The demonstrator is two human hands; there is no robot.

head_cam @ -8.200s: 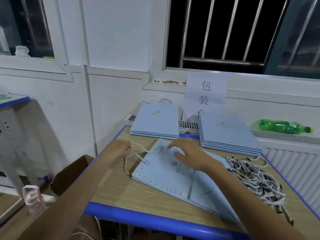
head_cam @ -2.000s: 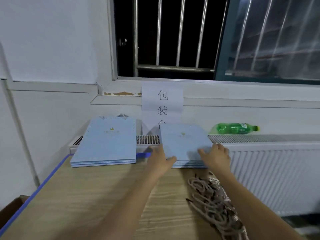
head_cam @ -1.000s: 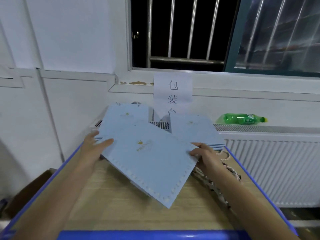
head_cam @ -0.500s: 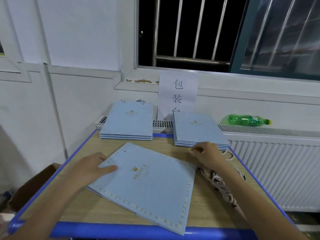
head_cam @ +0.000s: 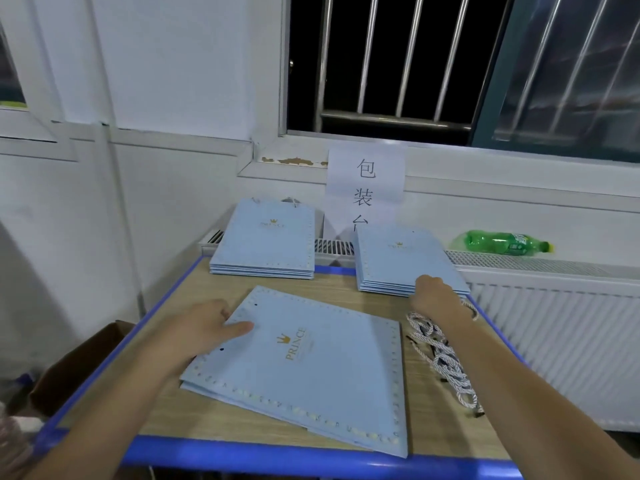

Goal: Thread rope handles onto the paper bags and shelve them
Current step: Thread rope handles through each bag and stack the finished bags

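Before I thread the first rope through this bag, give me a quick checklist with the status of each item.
1. Paper bag lies flat on the table: ok.
2. Both handle holes uncovered: ok.
3. Left hand steadies the bag: ok.
4. Rope pile within reach: ok.
5. Right hand holds one single rope: cannot tell.
6. Bag clear of the table's front edge: not ok, its corner overhangs.

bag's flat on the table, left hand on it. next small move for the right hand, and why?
Probably pull one rope from the rope pile. The flat bag shows two bare punch holes by the left hand, which pins that edge, so it is unthreaded. The right hand is curled at the pile's far end, beside the right stack; whether it has a rope is unclear.
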